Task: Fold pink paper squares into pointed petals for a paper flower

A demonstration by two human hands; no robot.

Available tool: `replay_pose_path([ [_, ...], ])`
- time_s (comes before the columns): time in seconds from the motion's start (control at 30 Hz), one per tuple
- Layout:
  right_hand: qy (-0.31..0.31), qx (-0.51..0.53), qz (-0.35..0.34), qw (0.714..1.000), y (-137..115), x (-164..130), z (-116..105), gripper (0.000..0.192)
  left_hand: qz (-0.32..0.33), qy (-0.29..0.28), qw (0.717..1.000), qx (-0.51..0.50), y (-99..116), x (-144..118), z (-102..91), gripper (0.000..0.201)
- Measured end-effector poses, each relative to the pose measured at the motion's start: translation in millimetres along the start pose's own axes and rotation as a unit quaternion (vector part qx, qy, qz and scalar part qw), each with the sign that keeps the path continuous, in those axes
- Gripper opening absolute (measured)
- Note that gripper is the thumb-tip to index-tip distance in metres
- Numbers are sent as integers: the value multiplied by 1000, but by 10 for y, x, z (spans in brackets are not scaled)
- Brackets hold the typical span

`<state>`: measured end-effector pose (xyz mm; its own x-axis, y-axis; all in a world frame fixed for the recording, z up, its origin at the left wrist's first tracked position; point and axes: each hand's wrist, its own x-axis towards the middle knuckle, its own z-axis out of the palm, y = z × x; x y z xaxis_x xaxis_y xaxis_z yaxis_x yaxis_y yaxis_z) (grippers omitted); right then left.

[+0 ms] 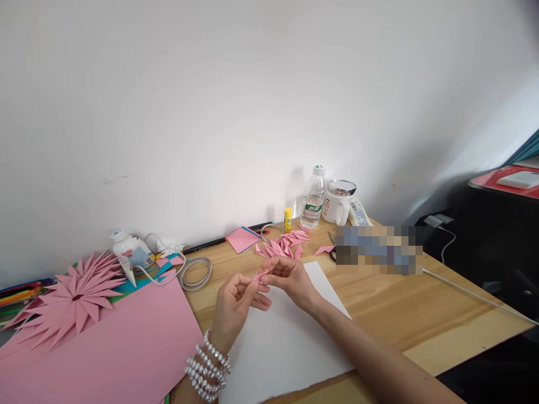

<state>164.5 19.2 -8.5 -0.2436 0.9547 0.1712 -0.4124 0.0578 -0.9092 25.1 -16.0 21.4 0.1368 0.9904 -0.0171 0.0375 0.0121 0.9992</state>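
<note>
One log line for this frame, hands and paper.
left hand: holds pink paper piece | right hand: pinches same piece | under hands: white sheet | behind: folded pink pieces

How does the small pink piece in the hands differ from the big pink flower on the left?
The small pink piece is one tiny folded bit, pinched between the left hand and right hand above the white sheet. The pink flower is far larger, made of many pointed petals, and lies flat and untouched. Both are the same pink paper.

Bright, soft daylight from the right — faint shadows, slight edge distortion, one pixelated patch.
</note>
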Motion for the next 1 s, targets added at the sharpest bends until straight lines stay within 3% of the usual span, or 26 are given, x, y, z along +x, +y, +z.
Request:
replay_pose_path([
  [0.33,-13,31,-9,999,-4,1,2,15,76,20,997,27,-106,25,3,15],
  [0.8,-38,14,-3,999,-11,-35,5,17,90,35,992,81,-93,-4,11,19],
  [0.9,-27,-7,-10,1000,1,-34,27,20,70,42,994,69,-80,3,16,22],
  [1.0,-21,-37,-10,999,17,-15,35,21,3,41,998,38,-89,28,9,24],
])
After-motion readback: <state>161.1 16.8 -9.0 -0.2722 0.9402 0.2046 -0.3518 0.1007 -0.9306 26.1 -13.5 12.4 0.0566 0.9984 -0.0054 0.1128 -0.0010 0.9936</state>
